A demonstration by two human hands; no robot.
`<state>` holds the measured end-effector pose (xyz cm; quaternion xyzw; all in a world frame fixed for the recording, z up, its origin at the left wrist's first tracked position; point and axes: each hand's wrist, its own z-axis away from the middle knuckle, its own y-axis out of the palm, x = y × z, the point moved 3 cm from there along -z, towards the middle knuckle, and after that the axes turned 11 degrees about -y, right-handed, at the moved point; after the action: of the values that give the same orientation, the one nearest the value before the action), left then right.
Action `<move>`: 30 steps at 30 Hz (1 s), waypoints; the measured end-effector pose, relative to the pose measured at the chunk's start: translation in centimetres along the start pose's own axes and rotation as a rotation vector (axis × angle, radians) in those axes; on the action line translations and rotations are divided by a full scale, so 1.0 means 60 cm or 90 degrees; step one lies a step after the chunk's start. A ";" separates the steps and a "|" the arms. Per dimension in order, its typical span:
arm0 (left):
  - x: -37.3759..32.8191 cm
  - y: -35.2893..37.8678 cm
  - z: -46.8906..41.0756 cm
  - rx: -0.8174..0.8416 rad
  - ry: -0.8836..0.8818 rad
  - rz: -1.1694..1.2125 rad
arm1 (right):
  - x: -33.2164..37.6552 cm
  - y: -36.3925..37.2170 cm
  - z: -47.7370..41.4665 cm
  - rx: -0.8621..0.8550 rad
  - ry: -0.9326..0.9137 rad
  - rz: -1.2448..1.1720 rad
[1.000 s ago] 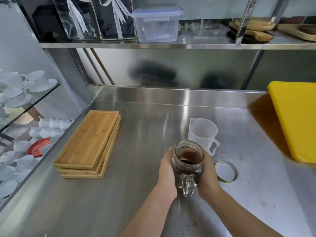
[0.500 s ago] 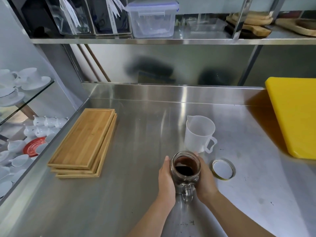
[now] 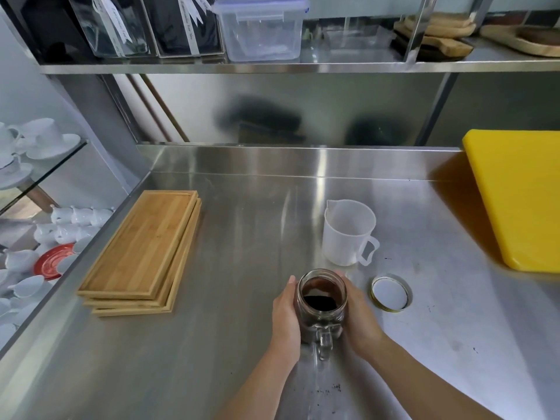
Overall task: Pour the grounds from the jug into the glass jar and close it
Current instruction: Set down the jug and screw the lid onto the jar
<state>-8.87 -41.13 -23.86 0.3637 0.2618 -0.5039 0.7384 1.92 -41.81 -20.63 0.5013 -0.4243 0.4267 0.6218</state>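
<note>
Now cupping the glass jar (image 3: 321,301) between left hand (image 3: 285,316) and right hand (image 3: 359,313) on the surface (image 3: 242,237), grounds (image 3: 320,298) already inside; jug (image 3: 348,231) standing empty behind, lid (image 3: 390,293) lying beside, closing remaining.

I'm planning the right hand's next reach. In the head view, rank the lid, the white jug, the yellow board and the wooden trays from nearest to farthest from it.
From the right hand:
1. Lid, just to its right.
2. White jug, behind it.
3. Wooden trays, far left, and yellow board, far right: too close to call.
</note>
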 end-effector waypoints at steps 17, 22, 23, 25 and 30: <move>-0.010 -0.003 -0.010 0.066 -0.003 -0.014 | 0.015 -0.172 -0.060 0.096 0.007 1.014; 0.022 -0.012 -0.039 0.080 -0.100 0.018 | 0.012 -0.178 -0.060 0.135 0.024 1.011; 0.030 -0.013 -0.042 0.086 -0.111 0.023 | 0.014 -0.175 -0.059 0.148 0.017 0.995; 0.043 -0.016 -0.055 0.069 -0.104 0.013 | 0.022 -0.166 -0.058 0.170 0.004 0.897; 0.023 -0.012 -0.035 0.061 -0.090 0.016 | 0.066 -0.123 -0.053 0.206 -0.087 0.747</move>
<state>-9.06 -40.37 -26.37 0.3652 0.1798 -0.5308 0.7434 10.39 -39.26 -19.22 0.2984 -0.5980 0.7240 0.1706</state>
